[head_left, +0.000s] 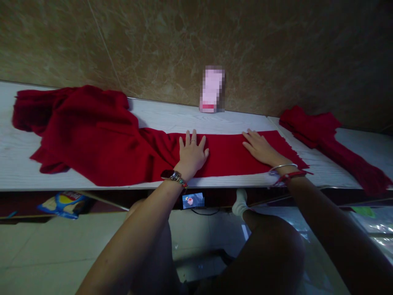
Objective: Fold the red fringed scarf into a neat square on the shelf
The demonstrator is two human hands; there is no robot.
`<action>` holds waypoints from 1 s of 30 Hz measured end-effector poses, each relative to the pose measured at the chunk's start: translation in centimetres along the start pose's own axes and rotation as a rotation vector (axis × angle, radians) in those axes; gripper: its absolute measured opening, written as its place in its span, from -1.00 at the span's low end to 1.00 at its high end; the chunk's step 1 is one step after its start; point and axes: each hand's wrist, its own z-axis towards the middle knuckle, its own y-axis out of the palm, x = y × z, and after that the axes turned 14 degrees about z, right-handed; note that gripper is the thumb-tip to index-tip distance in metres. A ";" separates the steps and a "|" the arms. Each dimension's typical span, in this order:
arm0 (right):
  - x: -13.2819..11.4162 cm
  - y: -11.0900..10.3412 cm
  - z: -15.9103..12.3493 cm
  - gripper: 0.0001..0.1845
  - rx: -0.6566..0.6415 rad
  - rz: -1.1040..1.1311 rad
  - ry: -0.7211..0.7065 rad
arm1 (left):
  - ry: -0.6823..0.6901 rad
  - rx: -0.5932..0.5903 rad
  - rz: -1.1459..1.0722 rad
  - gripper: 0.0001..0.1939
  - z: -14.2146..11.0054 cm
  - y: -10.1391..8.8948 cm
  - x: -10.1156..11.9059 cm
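Note:
A long piece of red cloth [224, 157] lies across the white wood-grain counter [172, 114]. Toward the right it is flat, with a jagged right edge; at the left it gathers into a loose, folded heap. Palm down, my left hand [192, 155] rests on the cloth where the creases meet the flat stretch, its fingers spread. Nearer the jagged end, my right hand [262, 149] also presses flat with fingers stretched out. Neither hand grasps anything.
Another crumpled red cloth [322, 131] lies on the counter's right. A pink, pixelated upright object [211, 90] leans against the marbled wall [153, 49]. Below the counter are a blue snack bag [66, 203] and a lit screen [193, 200], above my knees.

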 end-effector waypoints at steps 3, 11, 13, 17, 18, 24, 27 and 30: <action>-1.9 0.7 0.1 -0.42 -0.113 0.010 -0.104 | 0.093 -0.064 -0.018 -0.39 0.1 0.0 0.5; 5.9 -1.3 0.7 -0.50 -0.002 0.078 0.124 | 0.096 -0.118 -0.007 -0.38 0.3 0.0 0.6; 7.8 -2.4 0.5 -0.51 0.115 0.103 0.235 | 0.092 -0.116 -0.005 -0.39 0.3 0.1 0.7; 8.6 -4.2 -0.3 -0.44 0.261 0.079 0.291 | 0.080 -0.130 -0.006 -0.39 0.4 0.1 0.8; 8.1 -4.4 -0.6 -0.43 0.298 0.070 0.284 | 0.080 -0.134 -0.007 -0.40 0.4 0.1 0.8; 0.6 -2.6 -2.5 -0.49 0.278 0.090 0.026 | 0.072 -0.095 -0.012 -0.41 0.2 0.3 0.9; -4.3 -0.7 -3.1 -0.51 0.106 0.128 -0.187 | 0.063 -0.080 -0.016 -0.41 0.2 0.5 0.9; -6.9 0.9 -3.3 -0.47 -0.007 0.097 -0.232 | 0.069 -0.077 -0.021 -0.41 0.3 0.6 0.8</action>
